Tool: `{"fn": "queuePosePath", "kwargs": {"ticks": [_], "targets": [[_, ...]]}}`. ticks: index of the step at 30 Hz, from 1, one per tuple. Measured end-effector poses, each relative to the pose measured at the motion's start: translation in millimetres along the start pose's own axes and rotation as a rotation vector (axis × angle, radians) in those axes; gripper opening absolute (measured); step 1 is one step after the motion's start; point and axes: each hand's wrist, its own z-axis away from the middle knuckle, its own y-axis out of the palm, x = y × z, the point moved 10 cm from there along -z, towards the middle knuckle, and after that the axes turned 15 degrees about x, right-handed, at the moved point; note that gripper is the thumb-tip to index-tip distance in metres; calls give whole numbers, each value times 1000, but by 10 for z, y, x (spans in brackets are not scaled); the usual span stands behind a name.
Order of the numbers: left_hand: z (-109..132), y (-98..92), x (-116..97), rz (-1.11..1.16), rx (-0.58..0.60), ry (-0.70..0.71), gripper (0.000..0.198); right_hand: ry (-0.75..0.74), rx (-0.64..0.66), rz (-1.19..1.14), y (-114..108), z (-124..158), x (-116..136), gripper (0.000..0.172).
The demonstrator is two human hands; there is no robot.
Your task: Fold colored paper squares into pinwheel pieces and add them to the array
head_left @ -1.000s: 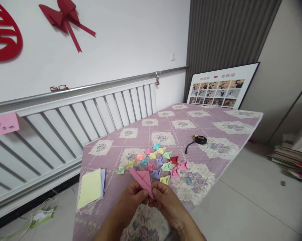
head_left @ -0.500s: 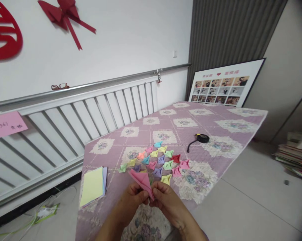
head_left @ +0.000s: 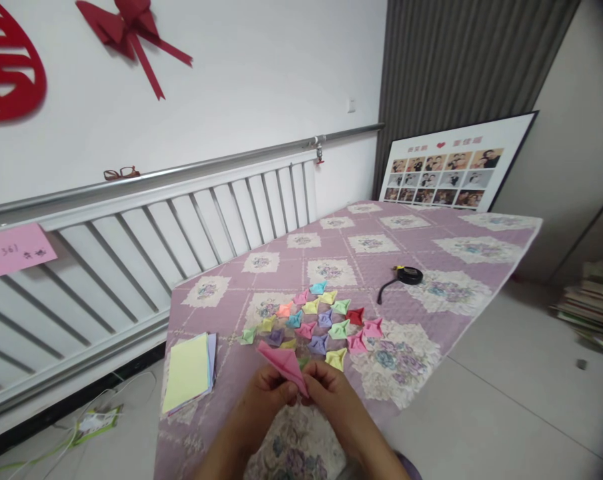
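A pink folded paper [head_left: 284,363] is held above the near part of the table, its pointed end toward the upper left. My left hand [head_left: 264,403] pinches its lower edge from the left. On the other side, my right hand [head_left: 331,393] grips the lower right corner between thumb and fingers. Just beyond lie several small folded paper boats, among them a yellow one [head_left: 335,359], a purple one [head_left: 318,344] and a red one [head_left: 355,316]. The paper in my hands hides part of the nearest ones.
A stack of coloured paper [head_left: 187,373] rests at the table's left edge. A black tape measure [head_left: 409,275] with a strap lies to the right on the flowered tablecloth [head_left: 291,273]. Behind the table are a white radiator [head_left: 206,227] and a framed photo board [head_left: 451,163].
The view has shifted slightly. The pink paper is tilted a little flatter, and the fingers of my right hand have moved slightly on its corner.
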Motion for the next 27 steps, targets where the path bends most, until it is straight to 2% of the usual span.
{"fn": "queuePosePath", "kwargs": {"ticks": [4, 12, 15, 20, 27], "targets": [[-5, -47, -41, -73, -76, 4, 11, 9, -67, 47, -89, 3, 20, 27], [26, -95, -60, -124, -154, -3, 11, 20, 34, 156, -91, -7, -25, 31], [10, -96, -42, -135, -152, -12, 12, -14, 4, 239, -126, 1, 43, 30], [-3, -95, -104, -194, -233, -19, 12, -78, -79, 361, -155, 49, 219, 30], [26, -91, -163, -212, -332, -19, 15, -121, -84, 304, -123, 87, 294, 26]]}}
